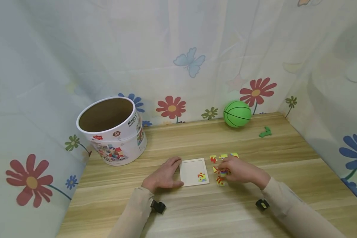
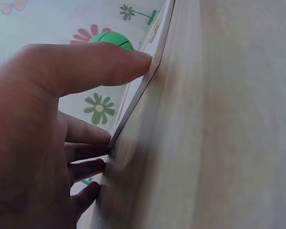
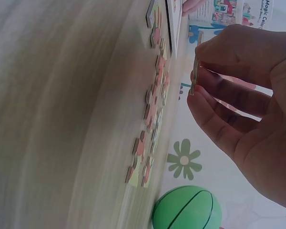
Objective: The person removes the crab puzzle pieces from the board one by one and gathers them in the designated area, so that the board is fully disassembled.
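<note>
My left hand (image 1: 165,175) rests at the left edge of a square, pale wooden puzzle tray (image 1: 190,170). Its thumb and fingertips touch the tray's rim, fairly straight, in the left wrist view. One red, yellow and blue puzzle piece (image 1: 201,177) lies in the tray's near right corner. To the right, my right hand (image 1: 236,170) pinches a thin puzzle piece (image 3: 196,69) between thumb and fingers, above the table. Several loose red and yellow puzzle pieces (image 3: 152,114) lie flat below and beside that hand; it partly hides them in the head view.
A large white round bucket (image 1: 119,148) with printed sides stands at the back left. At the back right are a green ball (image 1: 237,114) and a small green toy (image 1: 265,132). A flower-printed curtain (image 1: 154,66) borders the wooden table (image 1: 196,211).
</note>
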